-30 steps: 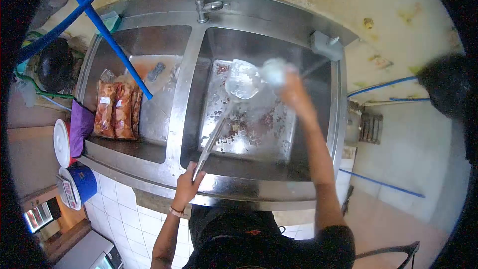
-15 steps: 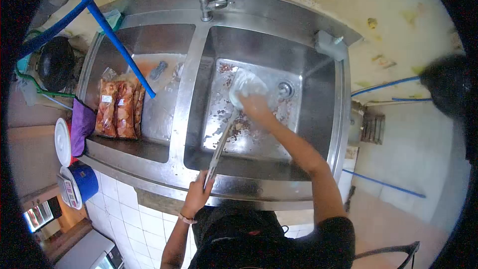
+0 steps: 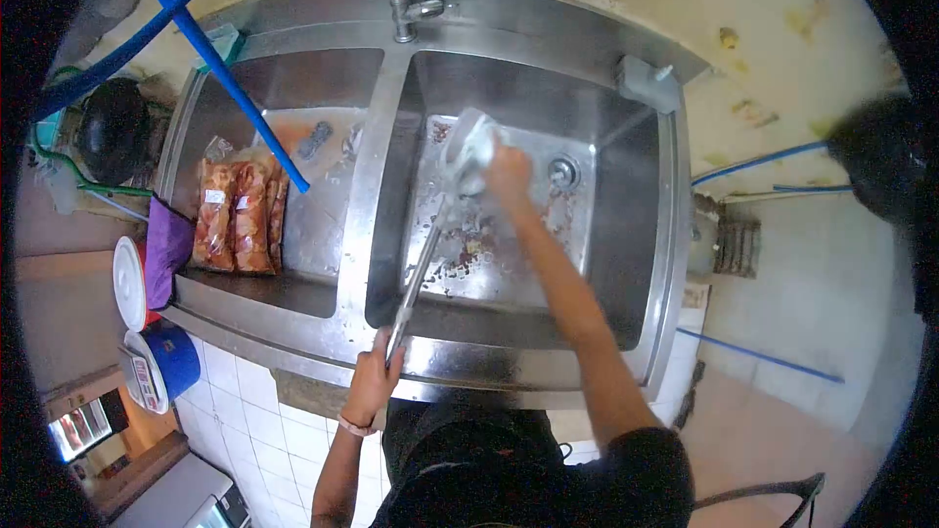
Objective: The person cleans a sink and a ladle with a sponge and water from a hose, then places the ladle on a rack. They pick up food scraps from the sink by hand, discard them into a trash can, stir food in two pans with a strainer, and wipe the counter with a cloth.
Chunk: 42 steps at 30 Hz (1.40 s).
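My left hand [image 3: 372,377] is wrapped round the lower end of a long metal-handled utensil [image 3: 421,276], over the sink's front edge. The utensil's handle slants up into the right basin [image 3: 626,235], and its wide, pale head lies over the basin floor. At that head my right hand [image 3: 510,174] is closed on a whitish, soapy-looking scrubber or cloth [image 3: 478,144], pressed to the head. Blur and the fingers hide its exact kind. Brown bits and water are scattered over the basin floor below, near the drain [image 3: 563,172].
In the left basin lie bagged meat pieces [image 3: 235,220] and a grey scrubber [image 3: 315,140]. A blue hose [image 3: 240,98] hangs across that basin. The faucet [image 3: 403,15] stands behind the divider. A purple cloth [image 3: 168,249] drapes the left edge, above a blue bucket [image 3: 176,357].
My right hand has moved up slightly along the utensil's head with the scrubber. The handle has shifted a little left and stands steeper, my left hand moving with it.
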Motion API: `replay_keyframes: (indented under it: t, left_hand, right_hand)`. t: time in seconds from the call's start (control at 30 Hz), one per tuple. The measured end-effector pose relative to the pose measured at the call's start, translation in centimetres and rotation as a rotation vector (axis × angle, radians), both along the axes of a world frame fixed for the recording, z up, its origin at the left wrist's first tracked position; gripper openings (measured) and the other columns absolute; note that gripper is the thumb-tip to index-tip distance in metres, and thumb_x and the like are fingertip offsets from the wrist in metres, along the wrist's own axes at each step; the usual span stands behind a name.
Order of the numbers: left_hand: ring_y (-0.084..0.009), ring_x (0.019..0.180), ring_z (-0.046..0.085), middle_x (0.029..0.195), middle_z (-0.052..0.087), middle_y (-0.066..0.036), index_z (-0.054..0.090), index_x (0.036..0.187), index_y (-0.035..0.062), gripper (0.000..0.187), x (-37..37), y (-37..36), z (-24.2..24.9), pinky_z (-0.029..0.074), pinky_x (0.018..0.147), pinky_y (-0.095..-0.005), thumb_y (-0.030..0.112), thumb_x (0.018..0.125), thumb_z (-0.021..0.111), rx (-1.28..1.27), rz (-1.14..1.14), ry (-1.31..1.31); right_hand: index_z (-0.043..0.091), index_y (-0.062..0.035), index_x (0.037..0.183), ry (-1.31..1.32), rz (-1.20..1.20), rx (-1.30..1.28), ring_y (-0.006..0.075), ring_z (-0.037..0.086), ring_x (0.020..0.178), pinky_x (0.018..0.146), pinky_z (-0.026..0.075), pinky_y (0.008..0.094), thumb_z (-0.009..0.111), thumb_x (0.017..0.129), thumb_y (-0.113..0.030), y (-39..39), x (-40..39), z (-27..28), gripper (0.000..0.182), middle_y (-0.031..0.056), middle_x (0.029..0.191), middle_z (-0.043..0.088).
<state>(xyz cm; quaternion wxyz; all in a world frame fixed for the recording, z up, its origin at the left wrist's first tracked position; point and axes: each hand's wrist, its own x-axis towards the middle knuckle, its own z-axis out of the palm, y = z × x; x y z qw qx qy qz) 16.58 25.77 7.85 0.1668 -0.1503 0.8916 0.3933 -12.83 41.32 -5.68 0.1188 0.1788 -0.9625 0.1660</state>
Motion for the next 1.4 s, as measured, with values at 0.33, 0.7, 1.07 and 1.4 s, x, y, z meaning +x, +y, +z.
replay_keyframes:
  t: [0.33,0.7,1.07,1.4]
  left_hand:
    - [-0.0356,0.058,0.054,0.059,0.052,-0.019,0.041,0.098,0.0050,0.024,0.7,0.0,0.2,0.040,0.048,-0.0382,0.018,0.079,0.047,0.119,-0.115,-0.034]
    - [-0.0366,0.058,0.052,0.069,0.053,-0.019,0.042,0.095,0.0054,0.022,0.9,0.7,0.8,0.039,0.050,-0.0396,0.018,0.079,0.048,0.183,-0.105,-0.058]
    - [-0.0356,0.053,0.052,0.060,0.052,-0.018,0.043,0.096,0.0052,0.023,0.1,0.0,0.1,0.038,0.046,-0.0397,0.018,0.079,0.048,0.160,-0.126,-0.014]
    - [-0.0365,0.055,0.052,0.058,0.052,-0.018,0.042,0.096,0.0044,0.022,0.0,0.6,0.3,0.038,0.045,-0.0396,0.016,0.078,0.048,0.109,-0.144,-0.013]
  right_hand:
    - [0.048,-0.0131,0.097,0.219,0.185,0.278,0.0232,0.055,0.060,0.053,0.042,0.0357,0.055,0.067,-0.025,-0.9,1.5,1.9,0.033,0.0077,0.067,0.056]
    - [0.044,-0.0066,0.107,0.201,0.580,0.100,0.0359,0.045,0.091,0.075,0.035,0.0491,0.042,0.073,-0.011,3.8,4.0,-1.7,0.035,0.0158,0.095,0.050]
    - [0.045,-0.0044,0.102,0.022,0.331,0.389,0.0263,0.050,0.079,0.069,0.037,0.0403,0.046,0.073,-0.024,3.9,3.8,1.6,0.035,0.0115,0.081,0.053]
    - [0.047,-0.0111,0.104,0.097,0.389,0.274,0.0323,0.042,0.089,0.072,0.033,0.0431,0.048,0.069,-0.017,8.1,4.6,-0.1,0.035,0.0120,0.096,0.047]
